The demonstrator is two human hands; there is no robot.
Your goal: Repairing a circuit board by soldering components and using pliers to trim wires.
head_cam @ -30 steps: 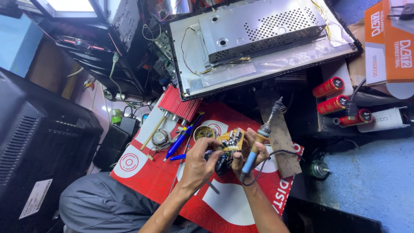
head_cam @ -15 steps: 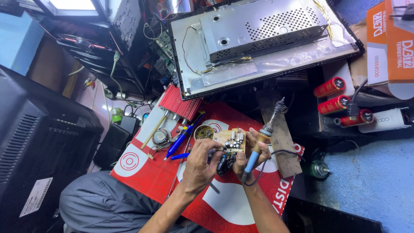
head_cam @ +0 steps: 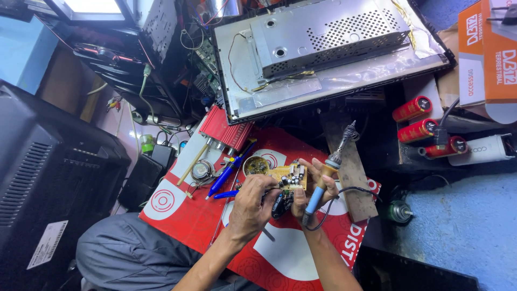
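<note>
A small tan circuit board (head_cam: 289, 176) with dark parts on it sits between both my hands above a red and white mat (head_cam: 204, 221). My left hand (head_cam: 250, 207) pinches the board's near edge with closed fingers. My right hand (head_cam: 318, 186) steadies the board's right side while gripping a soldering iron (head_cam: 327, 172) with a blue handle; its metal tip points up and away from the board. A black cord runs from the handle toward my wrist.
A blue screwdriver (head_cam: 229, 173), a small round tin (head_cam: 256, 165) and a red finned heatsink (head_cam: 226, 132) lie on the mat. An opened flat screen chassis (head_cam: 328, 48) fills the top. Red cylinders (head_cam: 425, 129) stand right, a black television (head_cam: 48, 178) left.
My hands and the board have barely shifted; the soldering iron stays raised in my right hand.
</note>
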